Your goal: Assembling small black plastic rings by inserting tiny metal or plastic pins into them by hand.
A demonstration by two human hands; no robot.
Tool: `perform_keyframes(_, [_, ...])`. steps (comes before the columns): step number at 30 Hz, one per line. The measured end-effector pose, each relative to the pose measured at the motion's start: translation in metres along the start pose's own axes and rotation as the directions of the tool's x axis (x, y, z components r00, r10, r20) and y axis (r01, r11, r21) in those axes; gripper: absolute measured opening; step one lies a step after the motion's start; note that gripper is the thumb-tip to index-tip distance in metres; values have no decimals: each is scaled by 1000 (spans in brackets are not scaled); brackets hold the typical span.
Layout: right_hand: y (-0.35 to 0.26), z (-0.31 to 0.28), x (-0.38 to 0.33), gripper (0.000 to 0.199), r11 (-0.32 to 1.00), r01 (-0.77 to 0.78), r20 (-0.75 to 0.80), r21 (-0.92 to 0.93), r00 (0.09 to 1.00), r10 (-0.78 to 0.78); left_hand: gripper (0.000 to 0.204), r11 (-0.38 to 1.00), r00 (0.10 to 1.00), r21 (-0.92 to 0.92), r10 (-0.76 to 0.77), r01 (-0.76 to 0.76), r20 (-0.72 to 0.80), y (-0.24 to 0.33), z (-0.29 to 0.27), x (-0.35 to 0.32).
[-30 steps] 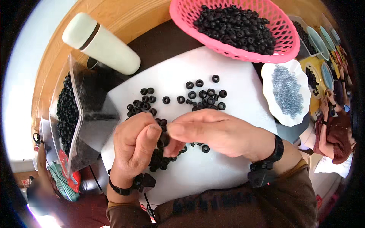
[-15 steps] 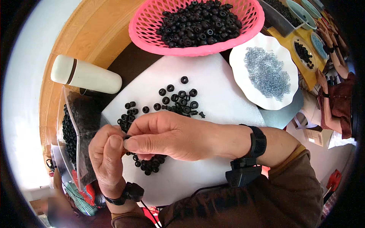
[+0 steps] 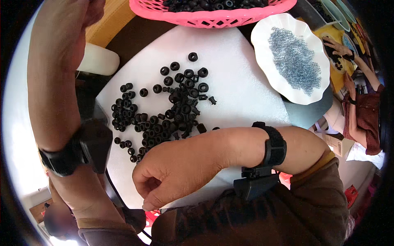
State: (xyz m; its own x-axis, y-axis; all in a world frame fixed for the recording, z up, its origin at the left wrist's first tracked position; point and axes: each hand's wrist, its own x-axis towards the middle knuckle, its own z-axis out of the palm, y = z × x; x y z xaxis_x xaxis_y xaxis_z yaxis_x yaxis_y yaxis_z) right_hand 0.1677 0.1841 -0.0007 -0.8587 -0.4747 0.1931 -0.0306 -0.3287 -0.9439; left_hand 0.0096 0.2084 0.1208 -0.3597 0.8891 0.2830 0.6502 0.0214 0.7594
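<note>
The right hand (image 3: 176, 172) is curled loosely over the white foam sheet (image 3: 242, 82), nothing seen pinched. The left hand (image 3: 69, 16) is raised; its grip cannot be told. Black rubber rings (image 3: 168, 110) lie scattered ahead. Beyond are seen a pink basket (image 3: 213, 16) and a white plate (image 3: 262, 41) of small metal parts.

So those little black rings (image 3: 164, 110) look like matt rubber or soft plastic, no shine at all. They sit on a white foam sheet (image 3: 242, 94) with a fine, slightly grainy surface. The pink basket (image 3: 213, 16) is glossy moulded plastic mesh. The wavy-edged white plate (image 3: 266, 45) looks smooth and glazed, and the tiny bits (image 3: 293, 61) on it glint like metal. Tabletop (image 3: 111, 20) is bare wood, and the brown sleeve (image 3: 312, 205) is matt cloth.
</note>
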Motion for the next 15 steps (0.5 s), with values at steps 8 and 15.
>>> perform_keyframes(8, [8,-20,-6,27,998,-8,-299,66,954,27,32,992,974,89,-72,93,-215,-3,49,-9])
perform_keyframes(15, [-17,-20,-7,40,908,341,-753,244,656,-44,29,985,973,57,-152,164,-176,-22,6,-111])
